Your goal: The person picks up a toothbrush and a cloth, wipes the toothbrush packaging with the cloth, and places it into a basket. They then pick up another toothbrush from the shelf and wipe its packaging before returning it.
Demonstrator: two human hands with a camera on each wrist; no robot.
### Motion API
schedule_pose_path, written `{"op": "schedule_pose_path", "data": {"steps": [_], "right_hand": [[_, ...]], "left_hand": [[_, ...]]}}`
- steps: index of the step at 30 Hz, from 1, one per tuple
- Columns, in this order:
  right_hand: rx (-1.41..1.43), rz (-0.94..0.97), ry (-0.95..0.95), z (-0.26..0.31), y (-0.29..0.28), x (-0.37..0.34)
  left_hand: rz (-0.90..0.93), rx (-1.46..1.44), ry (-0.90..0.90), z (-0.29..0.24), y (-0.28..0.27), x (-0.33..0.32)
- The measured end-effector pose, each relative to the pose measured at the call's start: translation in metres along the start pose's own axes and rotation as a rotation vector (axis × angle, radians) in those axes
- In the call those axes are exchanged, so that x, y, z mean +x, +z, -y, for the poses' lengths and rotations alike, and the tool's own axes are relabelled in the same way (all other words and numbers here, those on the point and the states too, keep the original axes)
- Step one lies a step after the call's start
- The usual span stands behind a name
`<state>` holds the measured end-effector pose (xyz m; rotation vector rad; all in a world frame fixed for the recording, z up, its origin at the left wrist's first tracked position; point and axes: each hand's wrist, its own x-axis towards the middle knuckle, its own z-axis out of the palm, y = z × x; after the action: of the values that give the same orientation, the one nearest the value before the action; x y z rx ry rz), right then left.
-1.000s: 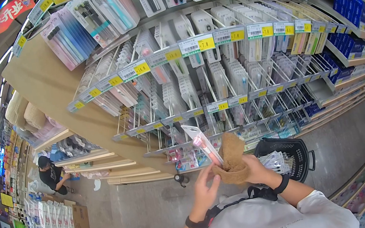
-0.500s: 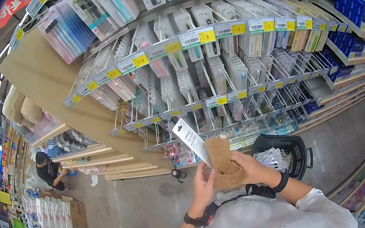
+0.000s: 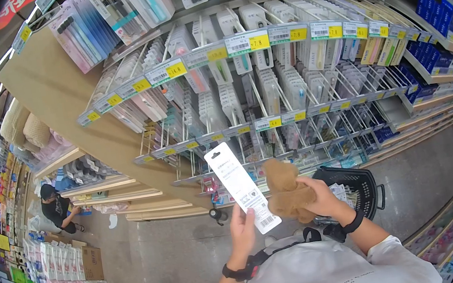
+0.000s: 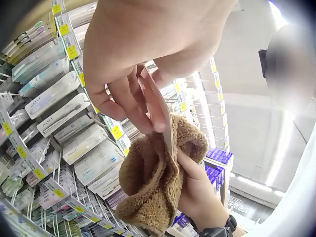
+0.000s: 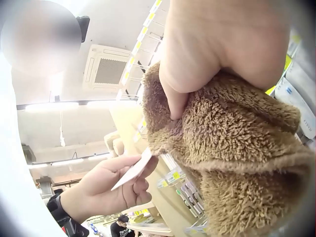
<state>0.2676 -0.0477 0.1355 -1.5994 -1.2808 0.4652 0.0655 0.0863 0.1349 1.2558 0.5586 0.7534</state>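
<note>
In the head view my left hand grips the lower part of a long blister pack, thumb on its printed white back, hang hole at the top. The pack's pinkish front shows edge-on in the left wrist view, with my fingers along it. My right hand holds a bunched brown fluffy cloth just right of the pack. Seen from the right wrist, the right thumb presses into the pile of the fluffy cloth. The left hand is beside it, pinching the pack.
Racks of hanging packs with price tags rise in front of me. A black shopping basket with packs in it stands on the floor at right. At far left a person in black crouches by the shelves. Cartons stand below.
The pack has turned from its pink front to its white back and come out from the brown cloth. My right hand has drawn the cloth a little to the right, apart from the pack.
</note>
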Motion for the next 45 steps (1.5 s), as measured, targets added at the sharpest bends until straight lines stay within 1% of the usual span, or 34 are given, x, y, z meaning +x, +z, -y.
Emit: {"op": "schedule_pose_path", "data": {"steps": [1,3,4,5,6,7,9,11,14,15,16,17,18,19,20,21,22,24,26,27,31,33,34,35,36,37,38,39,40,42,43,45], "right_hand": [[-0.001,-0.001,0.002,-0.001,-0.002,-0.001],[0.104,-0.089,0.038,-0.003,-0.007,-0.001],[0.102,-0.093,0.04,-0.006,-0.007,0.001],[0.3,-0.233,0.071,-0.006,-0.005,0.006],[0.497,-0.386,0.104,-0.004,-0.006,0.007],[0.435,-0.428,0.085,0.001,-0.011,0.007],[0.436,-0.488,0.086,0.014,-0.019,0.014],[0.459,-0.559,0.064,0.013,-0.024,0.017],[0.479,-0.566,0.045,0.011,-0.027,0.017],[0.481,-0.565,0.046,0.009,-0.025,0.017],[0.496,-0.505,0.033,0.007,-0.023,0.017],[0.511,-0.445,0.021,0.006,-0.022,0.017],[0.512,-0.446,0.022,0.007,-0.02,0.017],[0.374,-0.388,0.006,0.009,-0.018,0.019],[0.235,-0.329,-0.011,0.011,-0.015,0.021],[0.343,-0.323,0.077,0.019,-0.012,0.024],[0.345,-0.324,0.078,0.023,-0.012,0.024],[0.096,-0.336,0.096,0.028,-0.016,0.027],[0.097,-0.309,0.117,0.024,-0.021,0.029],[0.097,-0.284,0.14,0.021,-0.024,0.029],[0.175,-0.328,0.166,0.004,-0.024,0.026],[0.351,-0.414,0.212,-0.002,-0.022,0.026],[0.35,-0.412,0.21,-0.003,-0.022,0.026],[0.517,-0.435,0.236,-0.003,-0.021,0.028],[0.684,-0.457,0.261,-0.002,-0.022,0.029],[0.684,-0.456,0.259,0.002,-0.024,0.029],[0.876,-0.481,0.336,0.011,-0.028,0.028],[1.069,-0.503,0.412,0.016,-0.03,0.029],[1.071,-0.5,0.41,0.015,-0.032,0.029],[1.243,-0.499,0.444,0.012,-0.038,0.026],[1.262,-0.478,0.435,0.008,-0.04,0.024],[1.234,-0.482,0.416,0.01,-0.04,0.022]], "left_hand": [[0.029,-0.002,-0.007,-0.002,0.001,-0.001],[0.059,0.006,-0.023,-0.004,0.002,-0.003],[0.089,0.014,-0.039,-0.004,0.002,-0.003],[0.095,0.014,-0.041,-0.003,0.001,-0.004],[0.144,0.111,-0.049,0.0,0.0,-0.005],[0.187,0.207,-0.053,0.002,-0.002,-0.006],[0.214,0.224,-0.047,0.001,0.001,-0.007],[0.234,0.242,-0.038,-0.001,0.004,-0.008],[0.273,0.286,-0.036,-0.006,0.005,-0.01],[0.285,0.331,0.012,-0.007,0.006,-0.01],[0.297,0.375,0.06,-0.008,0.007,-0.01],[0.296,0.376,0.058,-0.009,0.008,-0.01],[0.312,0.439,0.121,-0.009,0.008,-0.01],[0.328,0.502,0.184,-0.01,0.009,-0.01],[0.33,0.504,0.183,-0.016,0.01,-0.011],[0.393,0.629,0.126,-0.026,0.011,-0.012],[0.454,0.754,0.068,-0.031,0.012,-0.013],[0.456,0.761,0.1,-0.032,0.012,-0.014],[0.458,0.767,0.132,-0.029,0.011,-0.016],[0.448,0.718,0.138,-0.025,0.009,-0.017],[0.434,0.566,0.145,-0.02,0.012,-0.021],[0.442,0.574,0.127,-0.02,0.014,-0.021],[0.453,0.583,0.109,-0.021,0.014,-0.021],[0.452,0.582,0.112,-0.022,0.015,-0.021],[0.45,0.514,0.002,-0.023,0.017,-0.021],[0.447,0.446,-0.108,-0.024,0.017,-0.022],[0.444,0.446,-0.106,-0.024,0.017,-0.022],[0.435,0.39,-0.144,-0.026,0.015,-0.022],[0.427,0.336,-0.184,-0.026,0.014,-0.022],[0.407,0.295,-0.169,-0.024,0.011,-0.022],[0.389,0.252,-0.156,-0.023,0.009,-0.023],[0.389,0.26,-0.162,-0.025,0.009,-0.022]]}}
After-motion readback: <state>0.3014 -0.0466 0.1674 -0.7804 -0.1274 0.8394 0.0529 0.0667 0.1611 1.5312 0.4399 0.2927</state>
